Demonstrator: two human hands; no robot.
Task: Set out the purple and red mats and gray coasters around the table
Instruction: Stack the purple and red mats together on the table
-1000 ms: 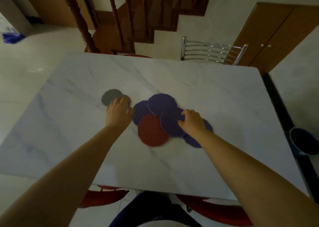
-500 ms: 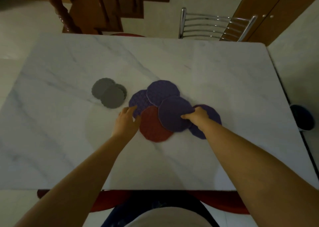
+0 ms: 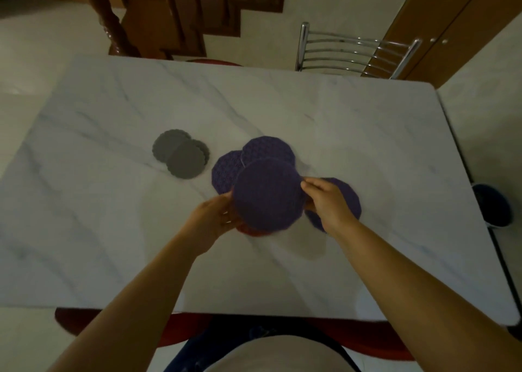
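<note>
My right fingers (image 3: 312,186) pinch the right edge of a purple mat (image 3: 268,193), and my left hand (image 3: 214,219) grips its left edge, holding it over the red mat (image 3: 250,231). Both forearms reach in from the near edge of the marble table (image 3: 367,145). Three more purple mats (image 3: 267,148) lie around it. Two overlapping gray coasters (image 3: 180,156) sit just left, apart from them.
</note>
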